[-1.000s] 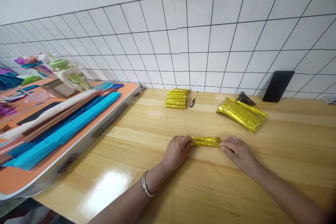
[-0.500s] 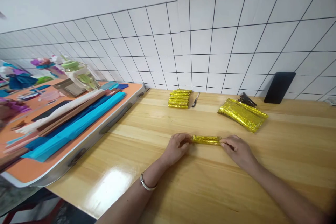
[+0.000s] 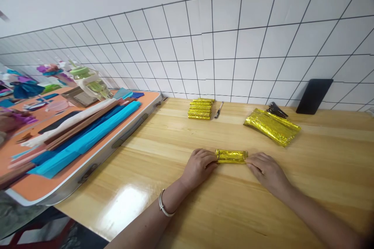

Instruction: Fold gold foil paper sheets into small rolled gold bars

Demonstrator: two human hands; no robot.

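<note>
Between my two hands a narrow folded strip of shiny gold foil [image 3: 231,156] lies on the wooden table. My left hand [image 3: 201,167], with a silver bangle [image 3: 164,204] on its wrist, pinches the strip's left end. At the right end, the fingers of my right hand [image 3: 266,170] are closed on its edge. Further back, several similar gold strips [image 3: 200,109] lie in a stack beside a pen [image 3: 219,110]. A wider gold foil packet [image 3: 272,126] rests behind my right hand, with a black clip [image 3: 277,110] at its back edge.
A black phone-like slab [image 3: 314,96] leans on the tiled wall. To the left stands an orange-topped table [image 3: 70,167] bearing blue, brown and white paper rolls [image 3: 96,134], a green-lidded bottle [image 3: 87,81] and a cardboard box [image 3: 77,96]. Part of another person's hand [image 3: 8,118] shows at the far left.
The gold strip looks wider now, with more of its face showing. My left hand has turned flatter over its end, and both hands remain at the two ends.
</note>
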